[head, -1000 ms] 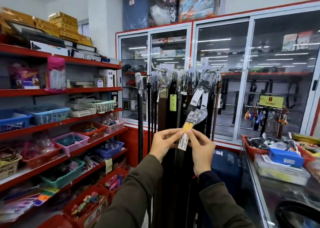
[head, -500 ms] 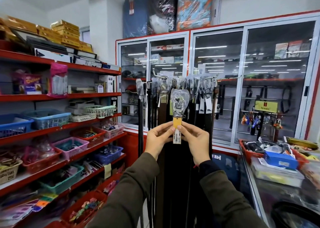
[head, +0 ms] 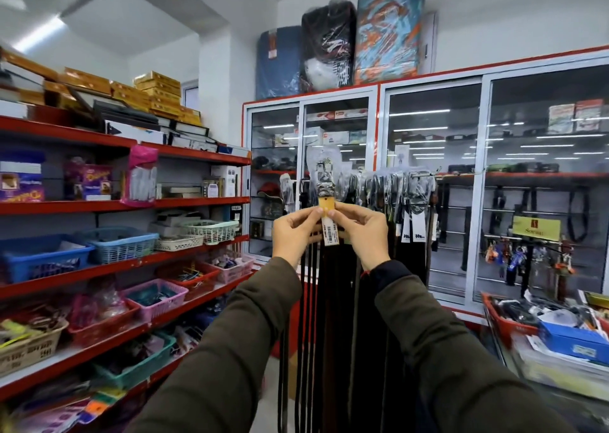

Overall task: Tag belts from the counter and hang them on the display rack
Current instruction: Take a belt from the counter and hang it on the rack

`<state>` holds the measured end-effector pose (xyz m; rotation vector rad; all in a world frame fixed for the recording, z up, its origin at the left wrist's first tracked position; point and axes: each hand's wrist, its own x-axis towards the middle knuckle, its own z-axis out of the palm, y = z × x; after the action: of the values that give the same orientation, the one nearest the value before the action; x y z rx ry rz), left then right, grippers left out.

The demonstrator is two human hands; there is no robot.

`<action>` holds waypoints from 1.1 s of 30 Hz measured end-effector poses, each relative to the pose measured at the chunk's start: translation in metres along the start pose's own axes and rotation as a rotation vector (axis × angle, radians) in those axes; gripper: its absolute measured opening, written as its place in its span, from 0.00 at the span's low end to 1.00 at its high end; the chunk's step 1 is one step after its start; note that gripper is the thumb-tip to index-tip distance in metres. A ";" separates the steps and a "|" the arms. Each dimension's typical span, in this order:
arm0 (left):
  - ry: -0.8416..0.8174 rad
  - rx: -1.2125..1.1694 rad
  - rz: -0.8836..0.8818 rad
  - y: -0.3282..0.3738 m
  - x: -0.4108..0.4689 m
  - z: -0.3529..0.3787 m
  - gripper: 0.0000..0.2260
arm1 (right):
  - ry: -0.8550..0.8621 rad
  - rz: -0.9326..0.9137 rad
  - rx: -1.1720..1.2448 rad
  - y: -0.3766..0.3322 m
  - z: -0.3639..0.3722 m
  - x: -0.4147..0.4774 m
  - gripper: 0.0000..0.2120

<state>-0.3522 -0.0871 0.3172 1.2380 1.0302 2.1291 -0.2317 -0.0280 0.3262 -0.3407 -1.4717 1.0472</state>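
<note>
A dark belt hangs down between my hands, its buckle (head: 324, 177) wrapped in clear plastic and raised upright. Just below the buckle sit a yellow tag (head: 327, 206) and a white barcode tag (head: 330, 233). My left hand (head: 295, 235) and my right hand (head: 361, 235) pinch the belt at these tags from either side, at chest height. Right behind stands the display rack (head: 421, 176), a metal rail crowded with several hanging dark belts with plastic-wrapped buckles and white labels (head: 410, 228).
Red shelves (head: 184, 208) with plastic baskets line the left side. Glass-door cabinets (head: 435, 182) fill the back wall. The glass counter (head: 514, 360) at the lower right carries a red basket (head: 507, 327) and a blue box (head: 573, 342).
Both hands have lifted the belt higher and a little left. The wrapped buckle, tilted right a second ago, now stands upright above my fingers. The camera view has tipped upward.
</note>
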 end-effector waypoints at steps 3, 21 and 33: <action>0.042 0.033 -0.062 0.010 0.016 -0.002 0.12 | -0.003 0.071 -0.021 -0.001 0.012 0.018 0.14; 0.040 -0.052 -0.205 0.020 0.050 -0.008 0.16 | 0.049 0.155 0.012 0.003 0.036 0.049 0.11; 0.052 0.541 0.086 -0.020 0.040 -0.001 0.17 | 0.054 -0.010 -0.564 0.035 0.014 0.028 0.19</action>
<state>-0.3720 -0.0469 0.3215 1.4887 1.6776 2.0176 -0.2633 0.0063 0.3196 -0.7520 -1.7013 0.5909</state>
